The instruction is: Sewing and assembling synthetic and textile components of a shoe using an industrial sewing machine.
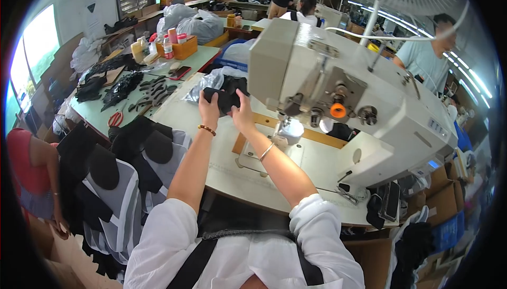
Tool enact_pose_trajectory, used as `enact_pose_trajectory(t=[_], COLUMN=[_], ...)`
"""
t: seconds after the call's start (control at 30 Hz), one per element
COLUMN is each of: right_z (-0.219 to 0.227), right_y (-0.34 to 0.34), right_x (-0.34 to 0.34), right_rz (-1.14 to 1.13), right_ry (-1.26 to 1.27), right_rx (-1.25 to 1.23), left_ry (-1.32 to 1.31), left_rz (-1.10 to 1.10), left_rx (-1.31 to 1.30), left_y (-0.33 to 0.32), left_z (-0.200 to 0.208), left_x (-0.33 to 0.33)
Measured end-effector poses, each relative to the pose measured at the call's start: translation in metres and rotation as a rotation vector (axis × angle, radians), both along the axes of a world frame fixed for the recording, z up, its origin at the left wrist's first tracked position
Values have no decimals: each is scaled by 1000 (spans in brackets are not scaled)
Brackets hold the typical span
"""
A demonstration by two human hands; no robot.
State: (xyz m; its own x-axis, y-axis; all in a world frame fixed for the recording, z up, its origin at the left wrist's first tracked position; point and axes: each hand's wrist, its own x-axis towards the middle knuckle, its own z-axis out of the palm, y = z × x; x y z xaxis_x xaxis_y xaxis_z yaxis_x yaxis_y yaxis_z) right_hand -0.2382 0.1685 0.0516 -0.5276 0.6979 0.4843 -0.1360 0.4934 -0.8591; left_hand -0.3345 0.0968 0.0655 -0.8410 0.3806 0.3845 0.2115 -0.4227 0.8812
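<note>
Both my arms reach forward over the pale sewing table (222,168), to the left of a large white industrial sewing machine (296,41). My left hand (209,110) is closed on the near left side of some black fabric pieces (229,98). From the right, my right hand (242,116) grips the same black pieces, its thumb and fingers around their edge. Their exact shape and number I cannot make out. Just behind and left of them lies a clear plastic bag (195,89). The machine's lit needle area (288,130) is right of my hands.
Black and grey cut pieces (108,175) hang in bundles at my left. A green table (97,110) beyond carries red-handled scissors (115,118), dark strips (153,92), a phone (179,72) and an orange box (182,49). Cardboard boxes (441,199) stand at right. A person (37,167) is close at left.
</note>
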Motion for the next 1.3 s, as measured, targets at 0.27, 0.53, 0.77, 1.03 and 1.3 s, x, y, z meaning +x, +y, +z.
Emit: enact_pose_trajectory(t=[0.27,0.53,0.77,1.03,1.3], right_z=[-13,-49,-74,-59,-42], right_y=[-15,-56,-56,-78,-77], right_x=[-20,-4,19,23,-9], right_rz=[200,98,-49,-120,217], right_ry=[-142,-408,-665,-696,-456], right_rx=[-177,220,804,998,209], left_ry=[-301,-242,-365,21,218], left_rz=[-177,-35,-24,133,199], left_rx=[97,-63,170,170,-576], left_y=[-46,-88,-96,-135,-95], left_z=[22,19,5,70,-17], left_x=[-1,-15,2,-7,-65])
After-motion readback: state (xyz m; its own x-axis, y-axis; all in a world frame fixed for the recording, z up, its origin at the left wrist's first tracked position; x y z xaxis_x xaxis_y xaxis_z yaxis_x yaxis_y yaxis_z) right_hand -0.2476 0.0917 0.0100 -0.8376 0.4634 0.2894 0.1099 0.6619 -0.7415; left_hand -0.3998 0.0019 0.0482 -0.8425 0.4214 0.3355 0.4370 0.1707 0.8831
